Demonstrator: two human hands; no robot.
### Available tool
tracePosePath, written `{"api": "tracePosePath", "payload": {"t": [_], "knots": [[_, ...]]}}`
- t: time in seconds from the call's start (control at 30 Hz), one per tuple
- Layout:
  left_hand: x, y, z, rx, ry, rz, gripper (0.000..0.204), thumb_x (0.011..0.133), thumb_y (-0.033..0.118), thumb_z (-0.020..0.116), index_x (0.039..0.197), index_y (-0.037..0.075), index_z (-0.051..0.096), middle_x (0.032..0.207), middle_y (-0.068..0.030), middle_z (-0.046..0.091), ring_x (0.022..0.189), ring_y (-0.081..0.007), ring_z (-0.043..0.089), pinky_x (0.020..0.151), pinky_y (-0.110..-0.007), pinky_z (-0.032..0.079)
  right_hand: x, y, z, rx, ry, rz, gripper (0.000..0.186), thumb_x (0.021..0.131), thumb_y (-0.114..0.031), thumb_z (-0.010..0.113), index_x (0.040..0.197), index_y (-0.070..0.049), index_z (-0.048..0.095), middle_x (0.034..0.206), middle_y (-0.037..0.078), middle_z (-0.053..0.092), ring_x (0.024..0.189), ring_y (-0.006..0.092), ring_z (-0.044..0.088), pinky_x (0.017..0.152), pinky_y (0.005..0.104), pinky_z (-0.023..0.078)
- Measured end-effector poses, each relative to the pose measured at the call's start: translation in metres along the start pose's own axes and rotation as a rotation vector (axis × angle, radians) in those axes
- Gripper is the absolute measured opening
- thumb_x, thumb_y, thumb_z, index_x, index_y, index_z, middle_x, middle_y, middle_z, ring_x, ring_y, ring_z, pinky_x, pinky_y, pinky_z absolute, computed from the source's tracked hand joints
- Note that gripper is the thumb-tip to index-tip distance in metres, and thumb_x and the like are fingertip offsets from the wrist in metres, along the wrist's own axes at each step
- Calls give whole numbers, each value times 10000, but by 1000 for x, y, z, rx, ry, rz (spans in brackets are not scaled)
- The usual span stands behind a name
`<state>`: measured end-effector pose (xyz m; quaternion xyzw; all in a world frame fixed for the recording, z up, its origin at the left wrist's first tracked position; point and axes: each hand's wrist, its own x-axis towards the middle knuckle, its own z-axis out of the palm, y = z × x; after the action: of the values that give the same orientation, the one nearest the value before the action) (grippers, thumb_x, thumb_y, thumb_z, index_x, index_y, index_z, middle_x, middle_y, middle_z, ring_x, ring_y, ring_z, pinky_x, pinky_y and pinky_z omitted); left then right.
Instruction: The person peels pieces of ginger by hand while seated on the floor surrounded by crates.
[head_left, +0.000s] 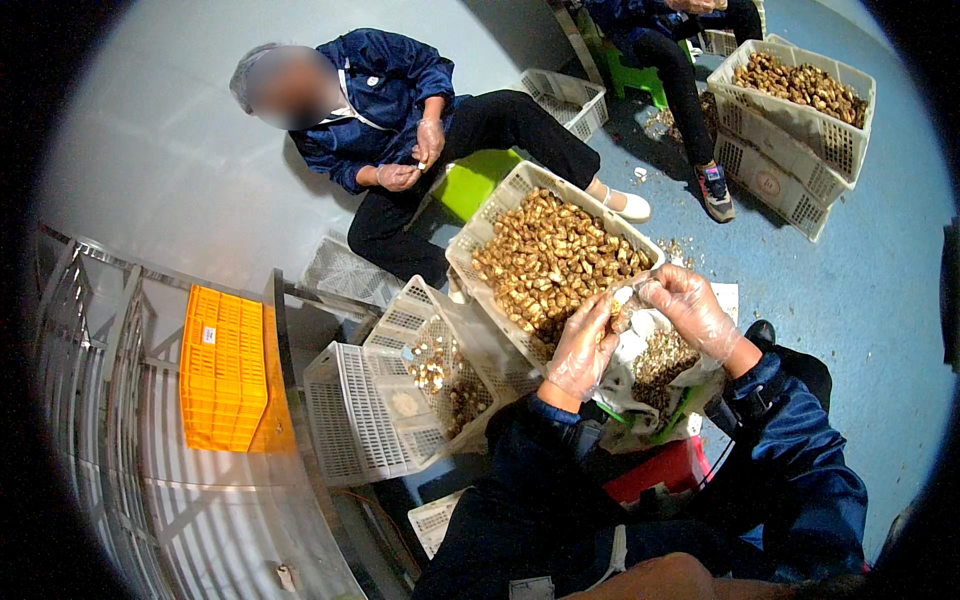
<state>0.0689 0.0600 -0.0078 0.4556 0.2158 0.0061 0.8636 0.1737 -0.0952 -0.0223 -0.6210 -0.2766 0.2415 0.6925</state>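
In my gloved left hand (pixel 585 350), closed fingers hold a small brown and white mushroom-like piece (pixel 618 308). My right hand (pixel 688 310), also gloved, has its fingers curled at that piece; whether it grips anything else I cannot tell. Just beyond both hands is a white plastic crate (pixel 630 235) heaped with small golden-brown pieces (pixel 550 260). Beneath my hands a pale bag-lined container (pixel 690 395) holds fine brown and white scraps (pixel 660 370). To the left, another white crate (pixel 420 320) contains scattered trimmings (pixel 450 400).
A co-worker (pixel 360 90) sits opposite by a green stool (pixel 470 180), gloved hands together; another person (pixel 660 40) sits behind a full crate (pixel 840 160). Metal racking (pixel 100 390) and orange crates (pixel 220 370) line the left. Debris lies on the blue floor (pixel 820 290).
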Motion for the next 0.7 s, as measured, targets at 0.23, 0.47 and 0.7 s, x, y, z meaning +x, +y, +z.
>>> {"api": "tracePosePath", "payload": {"t": [0.23, 0.47, 0.7], "knots": [[3, -5, -5, -74, 4, 18, 277, 997, 229, 563, 1235, 89, 546, 975, 33, 588, 787, -14, 510, 560, -151, 346, 2, -1, -1, -96, 44, 30, 190, 936, -153, 624, 810, -18, 576, 819, 13, 600, 793, 92, 513, 740, 285, 469], [1, -2, 0, -29, 39, 7, 342, 993, 209, 568, 1288, 44, 517, 970, 15, 594, 788, -39, 525, 567, -156, 371, -1, -14, 3, -148, 74, 23, 179, 950, -154, 611, 835, -20, 588, 827, -14, 608, 788, 59, 493, 719, 267, 465], [1, -5, -4, -20, -3, 38, 429, 988, 185, 576, 1360, 5, 463, 971, 6, 578, 800, -37, 514, 566, -152, 370, 3, -3, 7, -151, 61, -305, 177, 957, -155, 607, 827, -35, 599, 792, -26, 605, 766, 46, 492, 682, 253, 457]]}}
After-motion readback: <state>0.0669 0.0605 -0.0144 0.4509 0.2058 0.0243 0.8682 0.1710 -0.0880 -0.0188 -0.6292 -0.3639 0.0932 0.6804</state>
